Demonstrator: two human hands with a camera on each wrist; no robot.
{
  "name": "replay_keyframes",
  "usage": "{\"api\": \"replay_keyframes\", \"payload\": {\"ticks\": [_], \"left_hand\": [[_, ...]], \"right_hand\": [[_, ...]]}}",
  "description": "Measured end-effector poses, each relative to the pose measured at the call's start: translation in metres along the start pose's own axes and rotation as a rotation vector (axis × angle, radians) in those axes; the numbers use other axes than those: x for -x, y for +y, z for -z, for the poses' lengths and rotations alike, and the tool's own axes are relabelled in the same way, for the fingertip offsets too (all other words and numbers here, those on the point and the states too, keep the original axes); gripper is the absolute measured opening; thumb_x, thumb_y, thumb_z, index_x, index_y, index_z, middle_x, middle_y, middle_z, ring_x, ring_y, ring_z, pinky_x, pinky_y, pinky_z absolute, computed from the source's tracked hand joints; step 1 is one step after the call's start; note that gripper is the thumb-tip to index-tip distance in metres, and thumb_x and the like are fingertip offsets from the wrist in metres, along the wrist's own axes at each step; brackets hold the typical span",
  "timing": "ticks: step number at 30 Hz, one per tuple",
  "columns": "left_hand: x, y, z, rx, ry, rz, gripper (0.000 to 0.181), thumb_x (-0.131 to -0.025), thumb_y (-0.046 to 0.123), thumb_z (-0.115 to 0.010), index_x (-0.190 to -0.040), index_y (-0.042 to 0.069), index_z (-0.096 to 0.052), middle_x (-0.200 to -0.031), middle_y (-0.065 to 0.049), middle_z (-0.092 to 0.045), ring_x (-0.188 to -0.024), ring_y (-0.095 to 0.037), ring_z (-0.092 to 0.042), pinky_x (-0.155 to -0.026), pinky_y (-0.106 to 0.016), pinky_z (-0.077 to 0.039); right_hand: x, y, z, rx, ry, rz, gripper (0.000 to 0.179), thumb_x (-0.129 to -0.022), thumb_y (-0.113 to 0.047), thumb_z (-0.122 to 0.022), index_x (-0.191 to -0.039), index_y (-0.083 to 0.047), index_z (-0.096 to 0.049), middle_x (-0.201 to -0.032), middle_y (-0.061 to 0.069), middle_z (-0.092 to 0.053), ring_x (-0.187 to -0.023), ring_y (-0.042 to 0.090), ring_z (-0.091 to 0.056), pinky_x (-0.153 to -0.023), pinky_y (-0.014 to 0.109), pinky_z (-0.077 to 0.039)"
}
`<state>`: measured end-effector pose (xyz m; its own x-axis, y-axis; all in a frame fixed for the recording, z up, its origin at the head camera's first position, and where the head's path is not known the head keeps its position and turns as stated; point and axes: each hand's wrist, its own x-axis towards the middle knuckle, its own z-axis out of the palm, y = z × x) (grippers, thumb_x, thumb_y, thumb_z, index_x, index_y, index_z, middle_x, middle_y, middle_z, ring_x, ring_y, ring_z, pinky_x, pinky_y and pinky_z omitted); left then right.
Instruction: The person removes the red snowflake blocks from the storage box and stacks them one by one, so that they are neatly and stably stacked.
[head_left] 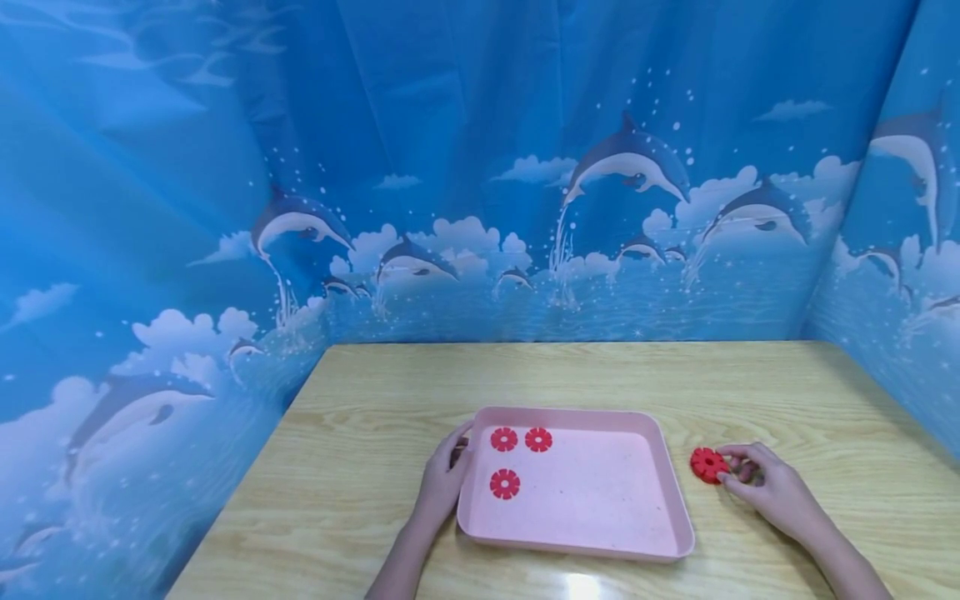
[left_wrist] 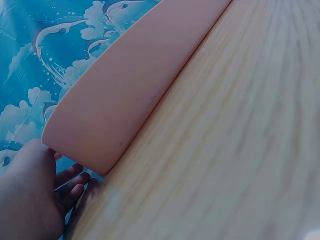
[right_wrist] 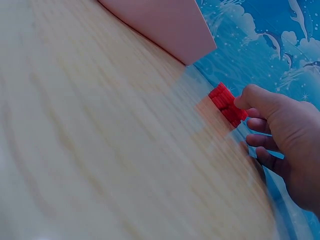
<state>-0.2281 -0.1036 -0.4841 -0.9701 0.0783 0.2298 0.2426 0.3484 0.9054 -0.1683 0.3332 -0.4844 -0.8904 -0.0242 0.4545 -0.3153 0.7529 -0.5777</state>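
Bearing everything: wood-grain table (head_left: 360, 467).
Pink tray (head_left: 592, 492): resting flat on it.
Left hand (head_left: 442, 479): half closed, bent fingers holding the tray's left wall.
Right hand (head_left: 767, 483): thumb and forefinger pinched together, remaining fingers loosely curled.
Red disc stack (head_left: 701, 468): in that pinch, right of the tray.
Three single discs (head_left: 505, 492): inside, left end.

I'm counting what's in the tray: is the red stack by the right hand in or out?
Out. The stack is right of the tray, with table showing between them; the right hand pinches the stack.
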Motion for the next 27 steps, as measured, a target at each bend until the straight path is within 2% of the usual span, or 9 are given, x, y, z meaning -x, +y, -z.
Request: {"api": "replay_keyframes", "payload": {"ticks": [27], "left_hand": [[-0.0006, 0.001, -0.0004, -0.011, 0.0, 0.022, 0.037, -0.094, 0.012, -0.051, -0.131, 0.011, -0.051, -0.108, -0.011, -0.056, -0.099, -0.026, -0.055, -0.087, -0.04, -0.046]], "right_hand": [[-0.0007, -0.0025, 0.0011, 0.011, -0.057, -0.081, 0.034, -0.074, -0.004, -0.073, -0.106, 0.001, -0.061, -0.086, 0.001, -0.053, -0.069, 0.004, -0.048, -0.055, 0.02, -0.043]]}}
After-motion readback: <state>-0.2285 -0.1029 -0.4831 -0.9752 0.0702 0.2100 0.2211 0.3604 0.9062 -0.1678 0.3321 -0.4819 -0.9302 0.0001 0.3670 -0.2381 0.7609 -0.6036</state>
